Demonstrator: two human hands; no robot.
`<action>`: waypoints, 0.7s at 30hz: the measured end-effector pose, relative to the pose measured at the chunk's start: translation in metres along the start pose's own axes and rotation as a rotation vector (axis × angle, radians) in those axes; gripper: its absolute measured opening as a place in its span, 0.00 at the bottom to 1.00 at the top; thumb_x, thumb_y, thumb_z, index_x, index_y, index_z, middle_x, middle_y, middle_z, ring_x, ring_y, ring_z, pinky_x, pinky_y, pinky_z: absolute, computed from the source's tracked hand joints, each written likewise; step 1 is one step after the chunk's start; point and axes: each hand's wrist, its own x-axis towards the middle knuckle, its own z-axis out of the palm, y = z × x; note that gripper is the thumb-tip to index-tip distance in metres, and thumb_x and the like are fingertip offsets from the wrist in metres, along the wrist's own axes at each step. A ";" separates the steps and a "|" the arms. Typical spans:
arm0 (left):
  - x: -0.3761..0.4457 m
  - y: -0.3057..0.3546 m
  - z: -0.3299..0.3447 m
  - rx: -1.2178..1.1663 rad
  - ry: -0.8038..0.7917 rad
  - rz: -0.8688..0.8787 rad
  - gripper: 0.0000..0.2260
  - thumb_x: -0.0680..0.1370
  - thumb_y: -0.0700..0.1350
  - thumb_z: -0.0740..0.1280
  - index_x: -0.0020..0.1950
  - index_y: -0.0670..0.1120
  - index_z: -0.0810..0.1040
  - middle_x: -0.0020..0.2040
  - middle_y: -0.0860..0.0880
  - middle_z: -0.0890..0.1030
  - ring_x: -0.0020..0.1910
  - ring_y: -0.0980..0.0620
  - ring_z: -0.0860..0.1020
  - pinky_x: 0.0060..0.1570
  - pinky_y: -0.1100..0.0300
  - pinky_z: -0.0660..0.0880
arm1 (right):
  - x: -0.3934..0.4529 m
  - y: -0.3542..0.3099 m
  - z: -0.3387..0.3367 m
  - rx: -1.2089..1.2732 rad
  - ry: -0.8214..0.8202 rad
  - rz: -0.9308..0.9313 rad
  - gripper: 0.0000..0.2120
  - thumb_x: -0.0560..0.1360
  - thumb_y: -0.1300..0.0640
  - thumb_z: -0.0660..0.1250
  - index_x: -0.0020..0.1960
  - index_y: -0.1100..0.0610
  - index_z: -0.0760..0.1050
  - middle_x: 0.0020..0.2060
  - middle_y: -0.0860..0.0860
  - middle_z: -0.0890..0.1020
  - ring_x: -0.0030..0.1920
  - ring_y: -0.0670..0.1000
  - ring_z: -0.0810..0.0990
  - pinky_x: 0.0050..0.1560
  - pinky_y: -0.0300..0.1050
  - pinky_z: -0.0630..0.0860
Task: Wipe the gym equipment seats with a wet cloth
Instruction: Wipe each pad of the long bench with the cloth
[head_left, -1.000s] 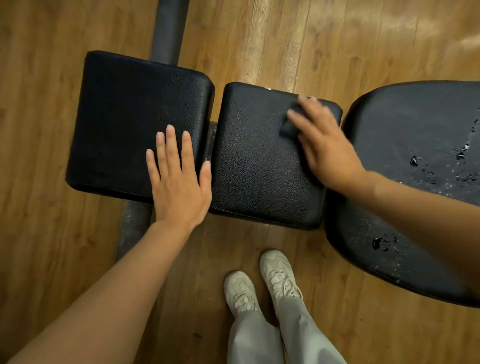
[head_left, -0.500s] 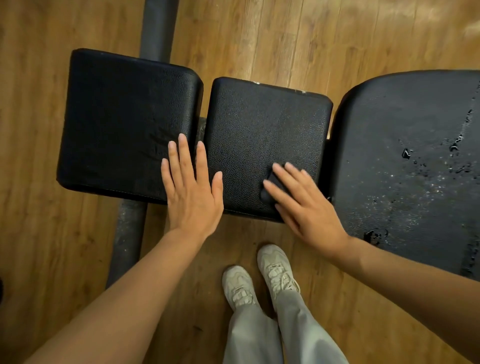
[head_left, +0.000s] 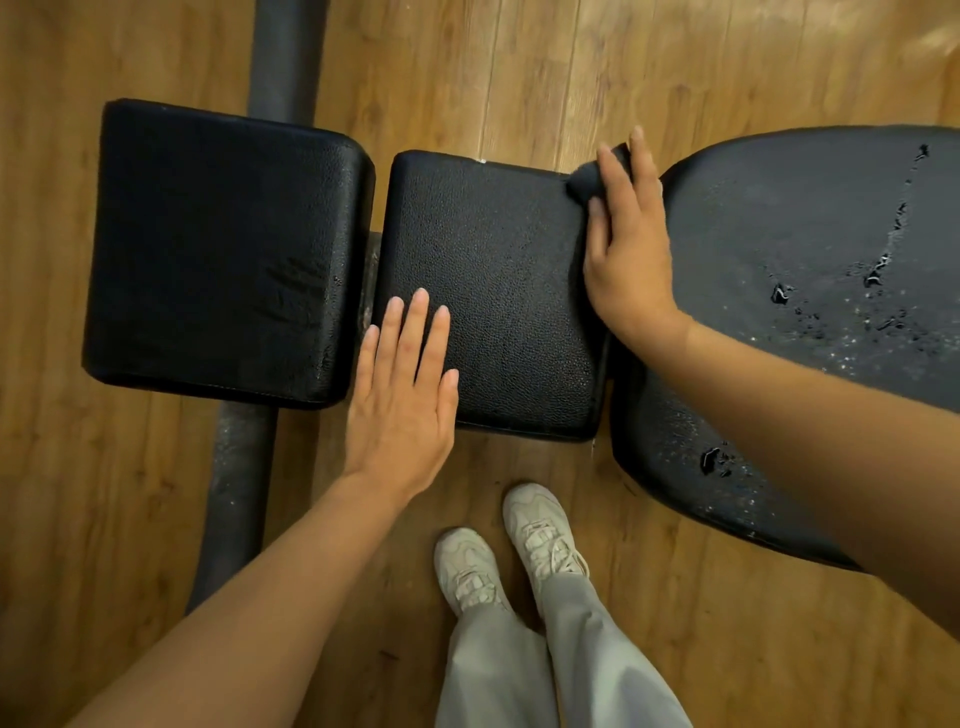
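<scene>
Right hand (head_left: 626, 244) grips small dark wet cloth (head_left: 592, 182) at far right corner of middle black textured leather seat pad (head_left: 498, 291). Left hand (head_left: 402, 395) lies flat, fingers straight, on the pad's near left edge. Large rounded black seat (head_left: 810, 249) at right carries water droplets. Left square black pad (head_left: 223, 249) is untouched.

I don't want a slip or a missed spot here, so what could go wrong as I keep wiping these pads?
1. The dark cloth under your right hand sits at the middle pad's far corner; it could slide off.
2. Water beads on the large seat may drip onto the wooden floor near your shoes.
3. Your left hand covers part of the pad, possibly leaving it unwiped.
</scene>
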 end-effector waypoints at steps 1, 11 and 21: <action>0.000 0.000 0.000 0.001 -0.005 0.003 0.26 0.84 0.49 0.48 0.81 0.42 0.53 0.81 0.42 0.52 0.80 0.44 0.49 0.78 0.48 0.46 | -0.006 -0.003 0.003 0.007 0.015 0.023 0.23 0.83 0.60 0.55 0.77 0.61 0.63 0.78 0.62 0.57 0.78 0.61 0.57 0.78 0.55 0.55; 0.001 0.005 -0.005 -0.008 -0.038 -0.024 0.26 0.84 0.50 0.48 0.80 0.41 0.53 0.81 0.42 0.52 0.80 0.44 0.50 0.78 0.48 0.46 | -0.152 -0.005 0.006 -0.105 -0.138 -0.226 0.22 0.83 0.62 0.58 0.76 0.61 0.65 0.77 0.61 0.61 0.78 0.63 0.56 0.76 0.64 0.57; -0.009 0.028 -0.015 -0.049 -0.109 -0.013 0.28 0.83 0.52 0.46 0.80 0.41 0.55 0.81 0.42 0.54 0.80 0.45 0.52 0.78 0.50 0.47 | -0.147 0.011 -0.033 -0.140 -0.321 -0.526 0.18 0.81 0.64 0.65 0.71 0.62 0.73 0.73 0.60 0.70 0.75 0.62 0.66 0.72 0.60 0.67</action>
